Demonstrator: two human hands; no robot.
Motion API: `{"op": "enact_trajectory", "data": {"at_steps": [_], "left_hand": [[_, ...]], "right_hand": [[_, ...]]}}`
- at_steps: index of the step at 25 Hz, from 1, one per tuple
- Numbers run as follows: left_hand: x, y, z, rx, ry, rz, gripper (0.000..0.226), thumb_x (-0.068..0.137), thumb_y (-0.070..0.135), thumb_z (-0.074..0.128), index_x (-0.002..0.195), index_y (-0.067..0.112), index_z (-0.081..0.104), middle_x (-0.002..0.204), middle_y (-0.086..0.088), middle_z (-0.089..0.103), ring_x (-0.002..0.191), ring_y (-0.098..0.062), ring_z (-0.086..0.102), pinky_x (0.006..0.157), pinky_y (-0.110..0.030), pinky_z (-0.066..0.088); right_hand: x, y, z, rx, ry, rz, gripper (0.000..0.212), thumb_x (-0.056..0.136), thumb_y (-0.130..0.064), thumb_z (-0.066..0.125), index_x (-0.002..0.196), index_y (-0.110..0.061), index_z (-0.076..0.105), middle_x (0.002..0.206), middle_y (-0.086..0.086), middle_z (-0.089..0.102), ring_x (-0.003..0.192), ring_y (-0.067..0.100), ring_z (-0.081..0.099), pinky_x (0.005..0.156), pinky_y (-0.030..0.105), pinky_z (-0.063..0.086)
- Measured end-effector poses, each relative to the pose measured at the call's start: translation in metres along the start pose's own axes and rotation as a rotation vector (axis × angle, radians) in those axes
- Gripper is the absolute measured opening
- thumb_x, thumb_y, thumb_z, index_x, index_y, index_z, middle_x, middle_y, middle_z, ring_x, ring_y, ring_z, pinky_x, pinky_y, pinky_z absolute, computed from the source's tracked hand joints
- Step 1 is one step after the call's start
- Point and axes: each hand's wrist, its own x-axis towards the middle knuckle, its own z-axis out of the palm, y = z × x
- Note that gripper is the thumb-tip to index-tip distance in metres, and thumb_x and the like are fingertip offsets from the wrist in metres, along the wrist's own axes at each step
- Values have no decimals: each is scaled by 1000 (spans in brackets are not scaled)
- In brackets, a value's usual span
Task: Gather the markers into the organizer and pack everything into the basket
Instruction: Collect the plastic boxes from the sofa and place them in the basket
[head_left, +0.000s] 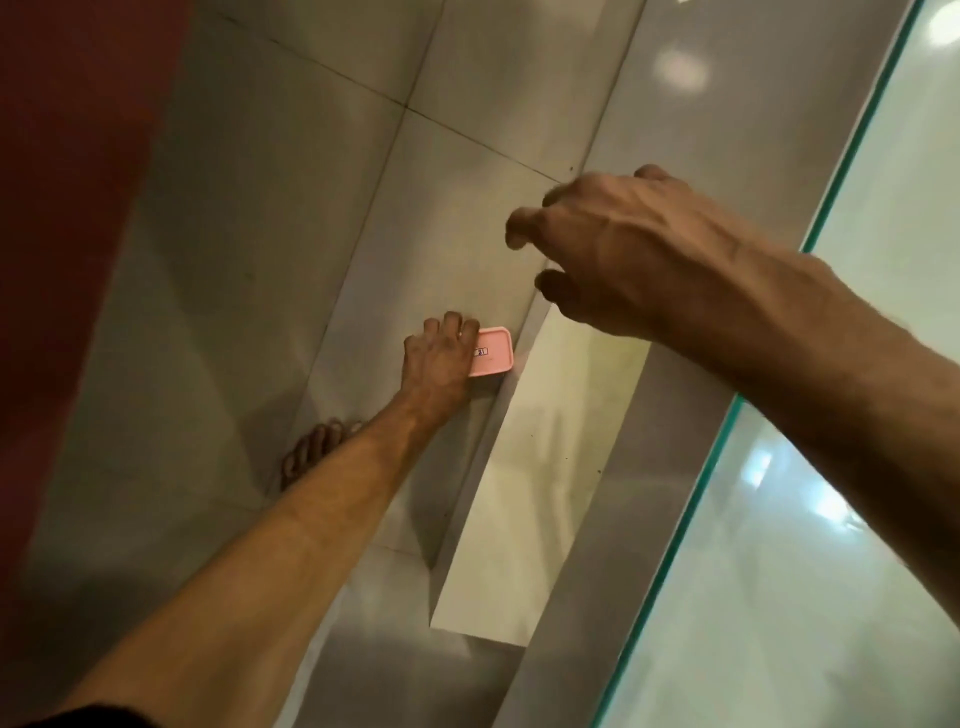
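A dark sleeve edge shows at the near left corner, and from it the bare left forearm runs up and away across the pale, glossy floor tiles (291, 218). On the right, a glass tabletop (810, 545) with a green-tinted edge cuts diagonally through the view; its surface is smooth and carries soft reflections of lights. Below it stands a flat, cream-white panel (524, 493) with straight edges, apparently part of the table's support. A bare foot (311, 452) rests on the tiles just left of the forearm.

Farther off, the left hand (439, 364) reaches down to the floor and lies over a small pink plastic container (493, 353), rectangular with rounded corners and a raised rim, bearing a small white label. The fingers curl over its left side and far edge; the container sits on the tile, touching or just beside the foot of the white panel.

The right hand (613, 249) hangs higher, above and right of the container, apart from it, fingers loosely curled and spread, holding nothing. A dark red surface (62, 208) fills the far left.
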Motion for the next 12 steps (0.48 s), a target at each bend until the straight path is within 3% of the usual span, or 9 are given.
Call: {"op": "enact_trajectory", "data": {"at_steps": [4, 8, 12], "left_hand": [[-19, -7, 11, -130, 72, -115, 64, 90, 34, 73, 143, 15, 44, 136, -13, 53, 120, -36, 57, 95, -49, 52], [-88, -30, -32, -633, 96, -213, 61, 81, 34, 86, 128, 9, 57, 125, -15, 63, 112, -36, 63, 88, -41, 53], [-178, -12, -124, -985, 193, -145, 63, 73, 37, 91, 127, 29, 59, 120, 8, 72, 106, -11, 70, 86, -39, 60]], "right_hand": [[-3, -7, -6, 19, 87, 45, 30, 102, -13, 56, 132, -14, 59, 112, 16, 67, 84, 36, 63, 76, 44, 46], [-24, -24, -22, 310, 75, 77, 39, 100, -15, 59, 139, -18, 59, 122, 8, 69, 102, 30, 67, 65, 28, 40], [-70, -40, -68, 706, 136, 155, 35, 101, -26, 59, 135, -18, 62, 129, 5, 70, 116, 23, 64, 87, 31, 46]]}}
